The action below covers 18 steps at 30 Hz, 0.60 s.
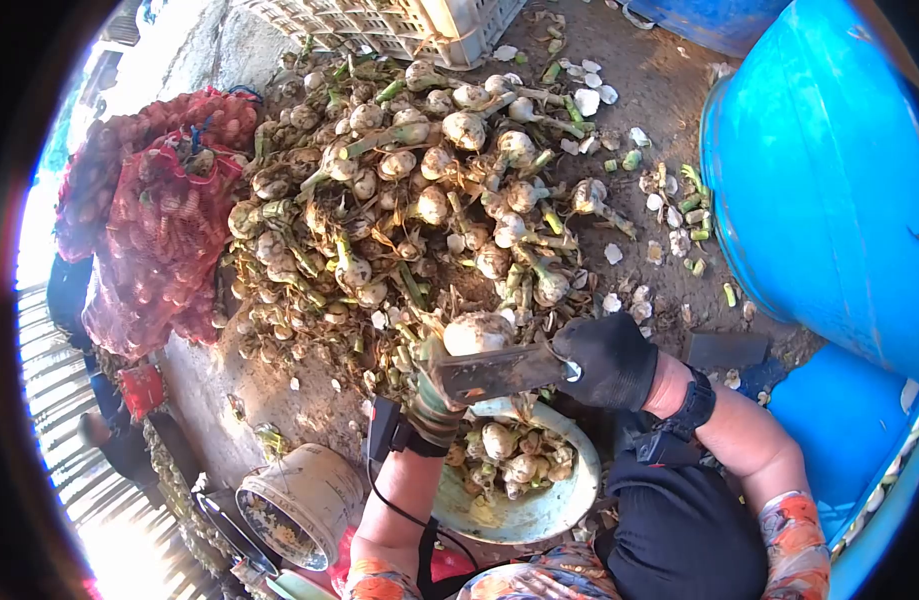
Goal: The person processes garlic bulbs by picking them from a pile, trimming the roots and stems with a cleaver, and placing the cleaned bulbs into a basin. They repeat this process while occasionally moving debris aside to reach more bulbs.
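Note:
My right hand [609,360], in a black glove, is closed round the handle of a wide dark-bladed cleaver [504,372]. The blade lies level across the front of my left hand [435,395], which wears a greenish glove. A large pale garlic bulb [477,333] shows just above the blade, held in my left hand; the blade hides most of those fingers. Below both hands stands a pale green basin [579,490] with several trimmed garlic bulbs [519,445] in it. Beyond them spreads a big heap of garlic with stalks [409,180].
Red mesh sacks [159,230] full of produce stand at the left. A dirty white bucket [304,490] lies tilted at lower left. A large blue barrel [819,180] is at the right, and a plastic crate [399,30] at the back. Peelings and cut stalks litter the floor.

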Each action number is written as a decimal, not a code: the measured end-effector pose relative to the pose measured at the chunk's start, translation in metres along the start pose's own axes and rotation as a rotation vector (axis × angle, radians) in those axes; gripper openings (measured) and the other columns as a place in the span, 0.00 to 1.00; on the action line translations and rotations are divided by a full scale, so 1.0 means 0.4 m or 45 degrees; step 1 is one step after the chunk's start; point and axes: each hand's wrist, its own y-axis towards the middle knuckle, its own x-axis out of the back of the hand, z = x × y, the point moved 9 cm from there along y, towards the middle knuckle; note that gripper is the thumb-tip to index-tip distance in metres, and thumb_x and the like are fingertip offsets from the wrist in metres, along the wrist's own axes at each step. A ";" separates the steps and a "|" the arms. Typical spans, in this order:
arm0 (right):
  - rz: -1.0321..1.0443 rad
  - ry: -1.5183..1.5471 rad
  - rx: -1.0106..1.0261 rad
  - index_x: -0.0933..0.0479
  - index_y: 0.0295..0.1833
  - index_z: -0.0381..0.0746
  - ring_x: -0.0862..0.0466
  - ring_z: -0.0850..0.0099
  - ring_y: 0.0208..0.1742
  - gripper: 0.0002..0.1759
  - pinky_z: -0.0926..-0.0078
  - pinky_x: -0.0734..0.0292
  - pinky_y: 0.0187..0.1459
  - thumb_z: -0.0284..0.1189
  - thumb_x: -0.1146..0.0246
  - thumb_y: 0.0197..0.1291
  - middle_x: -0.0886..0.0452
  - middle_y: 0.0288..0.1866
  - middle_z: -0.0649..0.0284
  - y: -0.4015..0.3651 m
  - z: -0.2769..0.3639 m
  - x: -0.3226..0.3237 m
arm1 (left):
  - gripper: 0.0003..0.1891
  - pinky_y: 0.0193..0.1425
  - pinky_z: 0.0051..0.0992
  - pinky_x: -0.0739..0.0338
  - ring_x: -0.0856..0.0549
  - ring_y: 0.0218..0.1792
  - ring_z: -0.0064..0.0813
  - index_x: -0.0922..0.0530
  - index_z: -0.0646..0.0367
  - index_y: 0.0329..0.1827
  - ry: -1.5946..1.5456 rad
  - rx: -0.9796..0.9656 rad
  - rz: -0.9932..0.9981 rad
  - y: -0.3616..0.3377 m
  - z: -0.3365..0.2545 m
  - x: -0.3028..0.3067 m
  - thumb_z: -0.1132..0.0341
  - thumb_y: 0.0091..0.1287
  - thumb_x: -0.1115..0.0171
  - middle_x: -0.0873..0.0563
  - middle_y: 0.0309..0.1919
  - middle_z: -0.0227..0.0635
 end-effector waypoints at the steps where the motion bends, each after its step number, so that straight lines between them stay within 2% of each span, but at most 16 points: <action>1: 0.000 -0.003 -0.002 0.26 0.26 0.41 0.22 0.55 0.24 0.09 0.63 0.28 0.24 0.32 0.33 0.42 0.26 0.22 0.57 0.003 0.004 0.002 | 0.42 0.61 0.53 0.32 0.26 0.56 0.54 0.38 0.62 0.66 -0.029 -0.054 -0.055 -0.004 0.035 -0.041 0.32 0.61 0.58 0.29 0.60 0.51; 3: 0.040 -0.113 -0.035 0.24 0.28 0.43 0.19 0.58 0.27 0.08 0.63 0.25 0.27 0.35 0.36 0.43 0.22 0.23 0.58 0.003 0.004 -0.003 | 0.43 0.61 0.51 0.32 0.26 0.57 0.52 0.38 0.62 0.66 0.075 -0.057 -0.064 -0.017 0.029 0.006 0.32 0.61 0.57 0.29 0.60 0.51; 6: 0.082 -0.071 -0.012 0.25 0.27 0.43 0.19 0.59 0.27 0.09 0.63 0.25 0.27 0.35 0.36 0.42 0.23 0.23 0.58 0.002 0.010 -0.015 | 0.43 0.62 0.46 0.32 0.26 0.58 0.48 0.37 0.63 0.65 0.392 -0.077 -0.094 -0.048 -0.003 0.114 0.32 0.61 0.56 0.28 0.59 0.50; 8: 0.099 -0.073 0.006 0.25 0.27 0.43 0.19 0.59 0.27 0.09 0.63 0.25 0.27 0.36 0.36 0.42 0.23 0.23 0.58 -0.002 0.010 -0.023 | 0.43 0.63 0.44 0.32 0.27 0.59 0.47 0.37 0.63 0.65 0.499 -0.084 -0.106 -0.049 -0.003 0.124 0.32 0.61 0.55 0.28 0.59 0.49; 12: 0.172 -0.138 -0.006 0.26 0.27 0.43 0.20 0.59 0.27 0.11 0.64 0.26 0.27 0.36 0.35 0.41 0.24 0.23 0.59 -0.004 0.011 -0.030 | 0.31 0.39 0.36 0.37 0.28 0.36 0.37 0.32 0.65 0.56 1.289 -0.326 -0.052 -0.020 -0.014 0.098 0.44 0.62 0.48 0.32 0.33 0.41; 16: 0.099 -0.060 0.045 0.26 0.26 0.43 0.20 0.60 0.27 0.11 0.64 0.26 0.27 0.37 0.34 0.40 0.24 0.23 0.60 -0.009 0.023 -0.011 | 0.20 0.16 0.28 0.41 0.29 0.14 0.27 0.26 0.66 0.47 2.077 -0.567 0.010 0.052 0.024 0.045 0.56 0.63 0.42 0.36 0.07 0.32; 17: 0.090 -0.047 0.047 0.26 0.26 0.43 0.20 0.60 0.27 0.12 0.64 0.26 0.27 0.37 0.34 0.39 0.24 0.23 0.60 -0.007 0.025 -0.006 | 0.20 0.16 0.28 0.41 0.29 0.14 0.27 0.26 0.66 0.47 2.078 -0.567 0.011 0.048 0.016 0.064 0.56 0.63 0.42 0.36 0.07 0.32; 18: 0.079 -0.036 0.048 0.26 0.26 0.43 0.20 0.59 0.27 0.12 0.65 0.26 0.27 0.37 0.33 0.39 0.24 0.23 0.60 -0.006 0.026 -0.002 | 0.20 0.22 0.29 0.40 0.29 0.19 0.28 0.27 0.66 0.49 2.076 -0.540 -0.014 0.050 0.026 0.096 0.56 0.64 0.43 0.35 0.13 0.33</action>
